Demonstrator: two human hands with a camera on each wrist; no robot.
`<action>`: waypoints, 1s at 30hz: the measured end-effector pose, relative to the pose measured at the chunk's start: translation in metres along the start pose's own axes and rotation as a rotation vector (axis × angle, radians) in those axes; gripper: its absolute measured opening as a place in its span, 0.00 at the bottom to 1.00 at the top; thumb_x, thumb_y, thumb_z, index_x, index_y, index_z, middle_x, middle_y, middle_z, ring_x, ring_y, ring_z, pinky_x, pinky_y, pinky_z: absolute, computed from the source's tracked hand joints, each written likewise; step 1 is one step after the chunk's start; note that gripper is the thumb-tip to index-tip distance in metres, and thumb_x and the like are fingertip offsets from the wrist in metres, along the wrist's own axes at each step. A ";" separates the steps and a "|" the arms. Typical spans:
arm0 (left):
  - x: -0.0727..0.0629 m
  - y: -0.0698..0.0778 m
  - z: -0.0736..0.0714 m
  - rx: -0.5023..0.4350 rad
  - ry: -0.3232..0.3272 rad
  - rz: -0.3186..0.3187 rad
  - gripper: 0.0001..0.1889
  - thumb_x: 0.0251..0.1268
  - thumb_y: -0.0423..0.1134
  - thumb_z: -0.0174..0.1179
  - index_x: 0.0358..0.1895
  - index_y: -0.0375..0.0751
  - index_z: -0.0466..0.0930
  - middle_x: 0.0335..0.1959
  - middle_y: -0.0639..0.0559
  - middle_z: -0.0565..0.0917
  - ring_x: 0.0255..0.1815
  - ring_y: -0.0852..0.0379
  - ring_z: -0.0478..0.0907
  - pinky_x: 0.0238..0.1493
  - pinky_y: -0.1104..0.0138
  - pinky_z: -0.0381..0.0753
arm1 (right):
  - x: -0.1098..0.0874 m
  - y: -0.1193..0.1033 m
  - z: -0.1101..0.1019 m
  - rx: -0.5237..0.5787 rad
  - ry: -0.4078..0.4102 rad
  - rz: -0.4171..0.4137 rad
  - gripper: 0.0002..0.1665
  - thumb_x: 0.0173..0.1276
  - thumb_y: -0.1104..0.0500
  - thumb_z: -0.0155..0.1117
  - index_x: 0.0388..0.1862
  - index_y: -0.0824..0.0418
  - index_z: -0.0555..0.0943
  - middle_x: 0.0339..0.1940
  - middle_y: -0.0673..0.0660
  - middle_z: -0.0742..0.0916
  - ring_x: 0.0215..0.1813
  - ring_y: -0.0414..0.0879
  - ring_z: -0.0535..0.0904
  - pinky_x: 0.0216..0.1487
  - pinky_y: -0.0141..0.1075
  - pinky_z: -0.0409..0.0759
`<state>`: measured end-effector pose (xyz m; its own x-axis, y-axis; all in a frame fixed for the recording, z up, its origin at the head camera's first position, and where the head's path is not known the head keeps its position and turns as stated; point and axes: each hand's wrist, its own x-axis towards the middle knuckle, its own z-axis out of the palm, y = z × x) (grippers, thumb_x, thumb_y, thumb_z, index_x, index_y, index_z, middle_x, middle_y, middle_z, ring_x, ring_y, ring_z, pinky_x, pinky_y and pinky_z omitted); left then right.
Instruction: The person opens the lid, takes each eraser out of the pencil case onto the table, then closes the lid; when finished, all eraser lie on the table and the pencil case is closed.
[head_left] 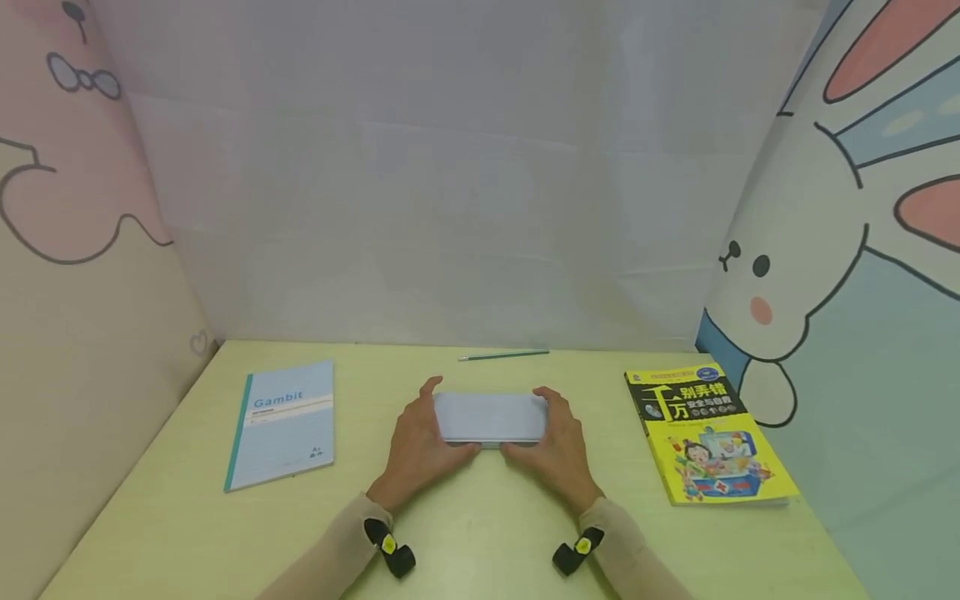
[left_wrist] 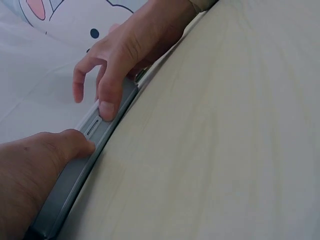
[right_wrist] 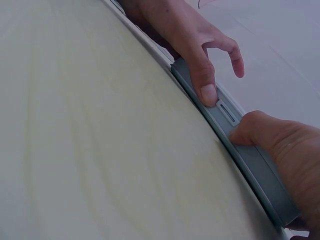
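A flat pencil case (head_left: 491,417) with a pale lid and a grey-blue side lies at the middle of the table, its long side toward me. My left hand (head_left: 423,446) grips its left end, the thumb along the front side and the fingers round the end. At the right end my right hand (head_left: 553,446) holds it in the same way. In the left wrist view, both thumbs press the grey front (left_wrist: 92,130) on either side of a small slotted clasp. The right wrist view shows that clasp (right_wrist: 228,112) between the thumb tips. My palms hide the case's ends.
A light blue notebook (head_left: 288,425) lies to the left on the table (head_left: 480,533). On the right is a yellow and black book (head_left: 708,437). A thin green pencil (head_left: 504,356) lies behind the case, near the white back curtain (head_left: 450,183). Printed cloth hangs at both sides.
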<state>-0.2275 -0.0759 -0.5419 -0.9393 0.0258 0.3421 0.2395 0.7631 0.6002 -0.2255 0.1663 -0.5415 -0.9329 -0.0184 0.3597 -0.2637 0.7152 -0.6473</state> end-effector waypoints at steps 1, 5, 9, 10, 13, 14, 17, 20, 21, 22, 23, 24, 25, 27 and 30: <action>0.000 0.001 0.000 0.003 0.004 0.005 0.64 0.38 0.59 0.85 0.82 0.49 0.57 0.58 0.38 0.86 0.57 0.38 0.84 0.56 0.45 0.83 | 0.000 -0.001 0.001 -0.003 0.010 -0.010 0.60 0.43 0.46 0.91 0.74 0.55 0.70 0.68 0.61 0.82 0.63 0.58 0.81 0.59 0.51 0.74; 0.000 0.005 0.000 0.010 0.019 0.009 0.64 0.38 0.58 0.86 0.81 0.48 0.58 0.60 0.38 0.85 0.61 0.37 0.83 0.63 0.43 0.81 | -0.001 -0.004 0.004 -0.002 0.031 -0.033 0.59 0.43 0.46 0.90 0.72 0.57 0.71 0.69 0.63 0.81 0.64 0.58 0.80 0.58 0.51 0.73; -0.002 0.003 0.004 0.008 0.011 -0.008 0.66 0.37 0.60 0.86 0.83 0.49 0.55 0.61 0.38 0.84 0.63 0.37 0.82 0.63 0.43 0.82 | -0.004 -0.003 0.003 0.029 0.016 -0.016 0.60 0.42 0.46 0.92 0.73 0.57 0.70 0.71 0.63 0.80 0.67 0.59 0.78 0.64 0.57 0.73; -0.002 0.002 0.004 0.002 0.006 -0.007 0.68 0.37 0.61 0.86 0.84 0.50 0.54 0.62 0.37 0.84 0.63 0.37 0.82 0.63 0.43 0.82 | -0.004 -0.003 0.003 0.039 0.014 -0.012 0.61 0.42 0.47 0.92 0.74 0.57 0.70 0.72 0.63 0.80 0.68 0.60 0.78 0.66 0.59 0.74; -0.002 -0.007 0.006 -0.018 -0.015 -0.004 0.72 0.38 0.63 0.86 0.87 0.57 0.47 0.62 0.38 0.84 0.63 0.37 0.83 0.62 0.43 0.83 | -0.005 0.000 0.003 0.078 -0.001 -0.003 0.65 0.42 0.47 0.94 0.77 0.57 0.68 0.75 0.64 0.78 0.72 0.62 0.77 0.72 0.62 0.73; -0.002 -0.011 0.005 -0.032 -0.023 -0.003 0.74 0.38 0.63 0.86 0.88 0.60 0.44 0.61 0.38 0.84 0.62 0.37 0.83 0.60 0.43 0.84 | -0.005 0.001 0.003 0.092 -0.010 0.002 0.66 0.43 0.47 0.94 0.79 0.57 0.67 0.76 0.64 0.77 0.74 0.63 0.76 0.74 0.63 0.73; 0.000 -0.023 0.001 -0.110 -0.055 -0.004 0.78 0.38 0.60 0.88 0.88 0.70 0.36 0.62 0.41 0.84 0.61 0.41 0.84 0.59 0.44 0.84 | -0.004 0.003 0.002 0.155 -0.034 0.025 0.67 0.48 0.47 0.93 0.82 0.54 0.64 0.79 0.63 0.75 0.78 0.63 0.74 0.77 0.63 0.71; 0.001 -0.032 -0.006 -0.205 -0.099 0.005 0.80 0.39 0.55 0.90 0.87 0.74 0.31 0.64 0.42 0.84 0.62 0.43 0.84 0.62 0.44 0.83 | -0.003 0.003 0.000 0.224 -0.043 0.058 0.65 0.53 0.49 0.91 0.83 0.53 0.62 0.80 0.63 0.75 0.80 0.62 0.73 0.79 0.62 0.70; 0.002 -0.034 -0.007 -0.233 -0.116 0.012 0.80 0.40 0.54 0.90 0.87 0.75 0.30 0.66 0.42 0.84 0.63 0.43 0.84 0.64 0.43 0.82 | -0.002 0.003 -0.001 0.241 -0.043 0.066 0.64 0.54 0.49 0.90 0.84 0.52 0.61 0.80 0.63 0.75 0.80 0.61 0.73 0.79 0.61 0.70; 0.002 -0.035 -0.009 -0.249 -0.132 0.016 0.80 0.41 0.54 0.89 0.87 0.75 0.28 0.67 0.42 0.83 0.65 0.44 0.84 0.65 0.43 0.81 | -0.002 0.003 -0.001 0.251 -0.044 0.073 0.63 0.55 0.49 0.89 0.84 0.52 0.61 0.80 0.63 0.76 0.80 0.61 0.73 0.80 0.61 0.70; 0.003 -0.036 -0.010 -0.262 -0.145 0.021 0.80 0.42 0.54 0.89 0.87 0.75 0.27 0.68 0.41 0.83 0.66 0.44 0.84 0.66 0.43 0.81 | -0.002 0.003 -0.002 0.259 -0.043 0.075 0.63 0.56 0.49 0.89 0.84 0.53 0.60 0.80 0.63 0.76 0.80 0.61 0.73 0.80 0.61 0.69; 0.003 -0.036 -0.011 -0.270 -0.154 0.023 0.80 0.42 0.54 0.89 0.87 0.75 0.27 0.68 0.40 0.83 0.66 0.43 0.84 0.67 0.43 0.80 | -0.002 0.004 -0.002 0.260 -0.045 0.077 0.63 0.57 0.48 0.88 0.85 0.53 0.60 0.80 0.63 0.76 0.80 0.61 0.73 0.80 0.61 0.69; 0.004 -0.036 -0.011 -0.269 -0.161 0.025 0.80 0.43 0.54 0.89 0.87 0.74 0.26 0.69 0.40 0.83 0.66 0.43 0.83 0.67 0.43 0.80 | -0.002 0.004 -0.003 0.261 -0.047 0.081 0.63 0.58 0.48 0.88 0.85 0.52 0.59 0.80 0.63 0.75 0.80 0.61 0.73 0.80 0.62 0.68; 0.004 -0.035 -0.011 -0.266 -0.165 0.022 0.80 0.43 0.55 0.89 0.87 0.73 0.26 0.69 0.40 0.83 0.66 0.43 0.83 0.68 0.43 0.80 | -0.002 0.004 -0.003 0.264 -0.050 0.089 0.63 0.59 0.46 0.87 0.86 0.51 0.58 0.80 0.62 0.75 0.80 0.61 0.73 0.80 0.62 0.69; 0.005 -0.035 -0.010 -0.257 -0.156 0.022 0.81 0.42 0.55 0.89 0.88 0.70 0.27 0.68 0.39 0.83 0.65 0.42 0.84 0.67 0.42 0.80 | -0.002 0.004 -0.004 0.281 -0.045 0.100 0.63 0.60 0.46 0.86 0.86 0.50 0.58 0.80 0.61 0.75 0.79 0.60 0.74 0.80 0.61 0.69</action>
<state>-0.2379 -0.1090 -0.5535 -0.9549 0.1542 0.2536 0.2955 0.5733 0.7642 -0.2237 0.1722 -0.5422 -0.9659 0.0068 0.2588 -0.2217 0.4942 -0.8406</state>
